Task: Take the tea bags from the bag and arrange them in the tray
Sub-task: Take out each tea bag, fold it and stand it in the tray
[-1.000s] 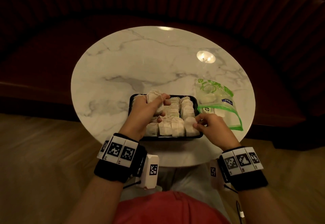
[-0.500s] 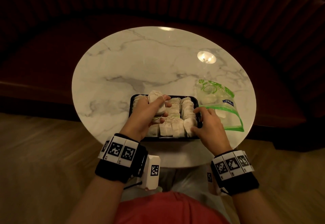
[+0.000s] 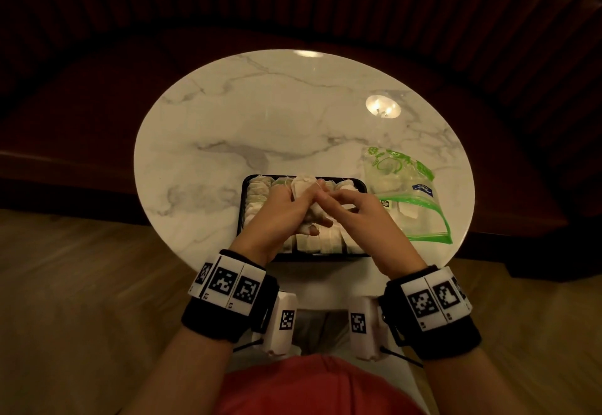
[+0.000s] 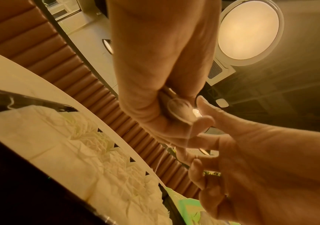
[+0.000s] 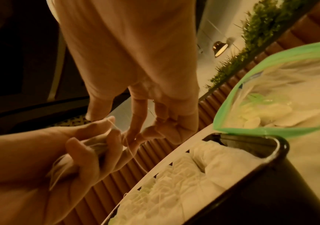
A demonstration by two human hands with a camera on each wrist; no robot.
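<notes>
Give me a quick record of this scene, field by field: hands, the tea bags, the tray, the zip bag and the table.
left hand: grips a tea bag above the tray
right hand: fingertips at that tea bag's string
tray: black, nearly full of tea bags in rows
zip bag: clear with green trim, right of the tray, mouth open, a few tea bags inside
table: round, white marble

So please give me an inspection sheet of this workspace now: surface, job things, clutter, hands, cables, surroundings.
Surface: round white marble table.
Job's things: black plastic tray nearly full of white paper tea bags; clear zip bag with green rim right of it, holding some tea bags.
Clutter: nothing seen.
Hands: left hand grips a tea bag over the tray; right hand pinches its string.
Cables: thin leads at wrist cameras.
Surroundings: dark ribbed bench, wooden floor.
</notes>
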